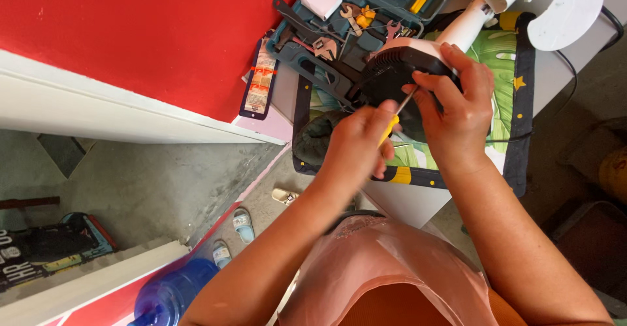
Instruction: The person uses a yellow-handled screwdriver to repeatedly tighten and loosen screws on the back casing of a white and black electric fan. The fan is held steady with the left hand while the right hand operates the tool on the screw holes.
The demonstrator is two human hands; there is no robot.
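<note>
Both bare forearms reach forward from the bottom of the view and converge toward the centre. The left hand (358,140) is curled into a closed fist, knuckles up, wrist slightly bent. The right hand (457,107) lies beside it, fingers bent and pinched together at the tips.

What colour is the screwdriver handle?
Yellow: the screwdriver handle peeks out of the left hand, in the head view.

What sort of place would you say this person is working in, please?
Probably a home repair corner, not a proper workshop: an open teal plastic tool case, a leaf-print mat over the white table, and sandals on the concrete floor.
</note>
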